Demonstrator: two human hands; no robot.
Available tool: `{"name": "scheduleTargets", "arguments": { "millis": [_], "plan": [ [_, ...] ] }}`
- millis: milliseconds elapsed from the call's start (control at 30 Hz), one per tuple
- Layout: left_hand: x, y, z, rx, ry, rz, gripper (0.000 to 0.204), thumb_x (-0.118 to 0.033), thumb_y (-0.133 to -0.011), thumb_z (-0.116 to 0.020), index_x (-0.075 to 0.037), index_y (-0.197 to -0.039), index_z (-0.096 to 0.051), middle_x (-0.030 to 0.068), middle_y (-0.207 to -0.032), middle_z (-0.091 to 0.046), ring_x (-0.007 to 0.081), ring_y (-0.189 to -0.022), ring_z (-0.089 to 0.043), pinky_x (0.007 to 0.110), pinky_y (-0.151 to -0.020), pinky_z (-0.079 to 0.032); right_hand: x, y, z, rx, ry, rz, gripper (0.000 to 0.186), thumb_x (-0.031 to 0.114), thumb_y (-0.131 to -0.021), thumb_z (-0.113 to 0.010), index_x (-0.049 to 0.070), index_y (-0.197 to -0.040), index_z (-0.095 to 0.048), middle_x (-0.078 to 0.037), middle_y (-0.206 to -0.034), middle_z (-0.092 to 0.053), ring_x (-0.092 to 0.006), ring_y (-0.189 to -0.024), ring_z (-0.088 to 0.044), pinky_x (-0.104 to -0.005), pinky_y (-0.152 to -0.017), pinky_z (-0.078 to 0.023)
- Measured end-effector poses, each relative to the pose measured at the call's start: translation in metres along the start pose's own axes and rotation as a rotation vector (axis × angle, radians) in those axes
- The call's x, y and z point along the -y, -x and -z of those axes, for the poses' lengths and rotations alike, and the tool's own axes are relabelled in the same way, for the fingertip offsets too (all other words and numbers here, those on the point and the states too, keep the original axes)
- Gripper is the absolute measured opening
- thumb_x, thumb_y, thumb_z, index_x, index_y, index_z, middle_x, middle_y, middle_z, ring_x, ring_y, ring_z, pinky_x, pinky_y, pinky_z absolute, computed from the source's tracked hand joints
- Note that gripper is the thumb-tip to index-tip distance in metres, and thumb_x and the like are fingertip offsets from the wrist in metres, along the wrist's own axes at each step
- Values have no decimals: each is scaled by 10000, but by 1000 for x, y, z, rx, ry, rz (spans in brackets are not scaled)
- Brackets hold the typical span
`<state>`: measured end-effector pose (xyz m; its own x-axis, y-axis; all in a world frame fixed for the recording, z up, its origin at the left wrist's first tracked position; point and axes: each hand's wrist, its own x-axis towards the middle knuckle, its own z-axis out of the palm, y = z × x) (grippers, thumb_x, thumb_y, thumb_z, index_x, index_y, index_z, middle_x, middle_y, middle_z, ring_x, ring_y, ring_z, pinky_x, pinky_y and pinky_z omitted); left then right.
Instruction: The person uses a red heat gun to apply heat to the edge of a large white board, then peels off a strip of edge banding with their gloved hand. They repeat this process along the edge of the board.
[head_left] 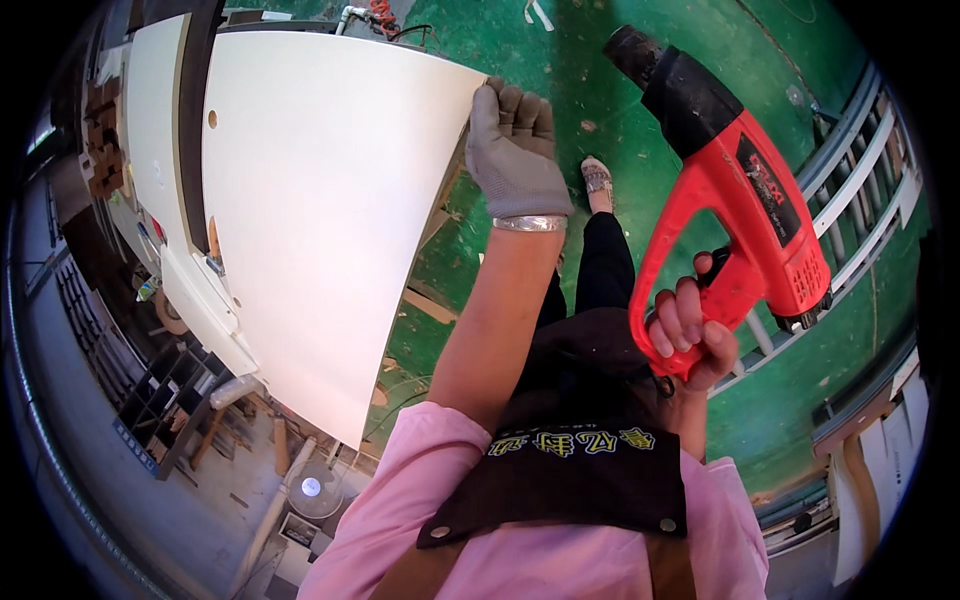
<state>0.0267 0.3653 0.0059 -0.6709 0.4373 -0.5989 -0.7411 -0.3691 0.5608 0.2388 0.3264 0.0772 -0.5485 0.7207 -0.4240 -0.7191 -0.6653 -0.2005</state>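
Note:
My left hand (pixel 515 150), in a grey glove with a silver bracelet at the wrist, has its fingers curled at the far right corner of a large white board (pixel 320 200) that has small holes along its left side. My bare right hand (pixel 688 330) is closed round the handle of a red and black heat gun (pixel 765 230), held to the right of the board with its black nozzle pointing away from me, toward the upper left.
Pale panels and tools (pixel 160 120) lie left of the board. A black rack (pixel 160 420) and a round stand (pixel 312 485) are at the lower left. A metal ladder-like frame (pixel 848 170) is at right. The green floor (pixel 570 90) has scattered scraps. My shoe (pixel 597 175) shows below.

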Motion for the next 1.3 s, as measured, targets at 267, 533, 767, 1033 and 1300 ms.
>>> {"name": "scheduleTargets", "arguments": {
  "millis": [267,533,767,1033,1300],
  "plan": [
    [2,-7,-4,-29,75,14,113,-185,-881,-506,-86,-866,-557,-7,-693,-493,142,-591,-467,347,-721,-482,0,-1,-4,20,-9,-7,533,90,-815,-585,-7,-1268,-322,-8,-665,-412,-104,-571,-406,-240,-533,-432],
    [16,-20,-5,-273,21,-98,145,-162,-802,-522,-57,-702,-518,-1,-601,-410,138,-549,-396,379,-745,-467,1,1,1,-8,-14,0,569,112,-800,-584,-10,-1290,-324,-21,-677,-414,-114,-583,-403,-247,-546,-430],
    [17,-26,42,-151,-980,-541,155,-84,-807,-498,16,-730,-588,10,-640,-474,114,-611,-453,249,-592,-423,2,4,3,-13,-31,-13,588,107,-786,-582,-8,-1305,-330,-29,-681,-415,-121,-581,-403,-255,-551,-430],
    [-15,1,61,108,-893,-267,159,-120,-838,-551,14,-903,-604,48,-759,-568,134,-689,-534,247,-656,-436,1,6,-1,10,9,12,532,99,-824,-564,-13,-1281,-316,-5,-678,-404,-97,-580,-401,-239,-547,-427],
    [-4,-4,20,56,-254,-23,185,-140,-916,-490,29,-902,-563,109,-833,-577,172,-772,-569,293,-731,-495,-5,17,-2,27,7,6,566,121,-795,-557,-9,-1299,-334,-25,-684,-415,-113,-586,-400,-249,-554,-419]
  ]
}}
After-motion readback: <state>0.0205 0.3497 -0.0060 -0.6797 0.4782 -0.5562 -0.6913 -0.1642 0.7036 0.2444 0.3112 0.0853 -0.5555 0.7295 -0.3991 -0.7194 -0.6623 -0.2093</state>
